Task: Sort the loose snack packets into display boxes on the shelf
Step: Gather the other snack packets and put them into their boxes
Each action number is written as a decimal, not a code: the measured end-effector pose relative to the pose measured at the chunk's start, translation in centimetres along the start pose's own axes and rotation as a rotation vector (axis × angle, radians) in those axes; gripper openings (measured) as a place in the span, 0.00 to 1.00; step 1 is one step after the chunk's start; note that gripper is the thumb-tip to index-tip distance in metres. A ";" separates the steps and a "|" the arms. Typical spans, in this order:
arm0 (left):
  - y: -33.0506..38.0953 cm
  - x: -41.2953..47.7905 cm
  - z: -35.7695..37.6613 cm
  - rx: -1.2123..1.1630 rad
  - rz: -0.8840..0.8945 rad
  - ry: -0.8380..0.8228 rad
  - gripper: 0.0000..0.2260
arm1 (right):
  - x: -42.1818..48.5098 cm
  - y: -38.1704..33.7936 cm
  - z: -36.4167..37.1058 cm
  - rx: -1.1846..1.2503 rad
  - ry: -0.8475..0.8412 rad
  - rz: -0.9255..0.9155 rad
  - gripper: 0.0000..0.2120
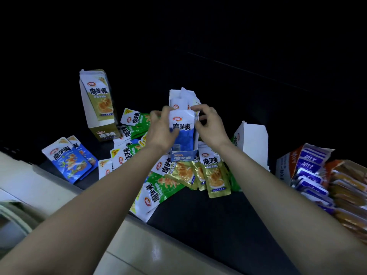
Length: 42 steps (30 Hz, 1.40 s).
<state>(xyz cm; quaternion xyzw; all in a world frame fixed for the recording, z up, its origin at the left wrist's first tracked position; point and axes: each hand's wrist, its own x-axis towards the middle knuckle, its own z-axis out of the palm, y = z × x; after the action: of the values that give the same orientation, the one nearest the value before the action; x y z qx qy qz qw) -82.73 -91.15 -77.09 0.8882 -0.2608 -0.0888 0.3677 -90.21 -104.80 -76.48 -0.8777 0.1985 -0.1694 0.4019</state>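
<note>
So the blue packet (181,126) stands upright in the mouth of the blue box (183,157), pretty much dead centre on the shelf (208,225). Its long axis runs 12 to 6, logo end at 12. The lower part sits down behind the box front and the top half pokes out, with a few white packet tops right behind it at 12.

The left hand (161,127) grips it from 9 o'clock, thumb across the blue front and fingers wrapped round the left edge up near the top. The right hand (211,124) comes in from 3 o'clock with curled fingers, fingertips on the top right corner and thumb at the right edge. I can't tell if that thumb is also catching the box wall. Both hands are about equally close, one on each side.

My read is that the next bit is a straight push toward 6, along the packet's length. It needs to line up with the box walls or a bottom corner will probably snag.

Plenty left to sort imo:
- Two loose blue packets (67,159) lie flat out at 9 from the box.
- Green packets (158,187) are piled at 7-ish.
- Gold packets (215,175) sit at 5, right up against the box.
- The gold box (99,104) stands at 10 and the white box (253,141) at 3.
</note>
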 end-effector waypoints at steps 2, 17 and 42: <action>0.4 0.0 0.3 0.056 0.008 0.000 0.23 | 0.0 0.1 0.1 0.025 0.025 0.021 0.17; -1.0 -0.2 1.7 -0.067 0.045 0.087 0.32 | 2.4 1.2 1.0 -0.211 0.123 -0.169 0.18; 0.2 2.6 0.3 0.311 0.156 0.213 0.22 | 5.0 0.2 -2.1 -0.226 0.011 -0.139 0.10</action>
<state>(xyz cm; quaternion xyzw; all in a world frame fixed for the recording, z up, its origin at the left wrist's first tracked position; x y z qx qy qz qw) -80.72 -92.83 -77.04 0.9157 -0.2991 0.0757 0.2574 -86.87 -108.68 -74.65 -0.9281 0.1574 -0.1781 0.2868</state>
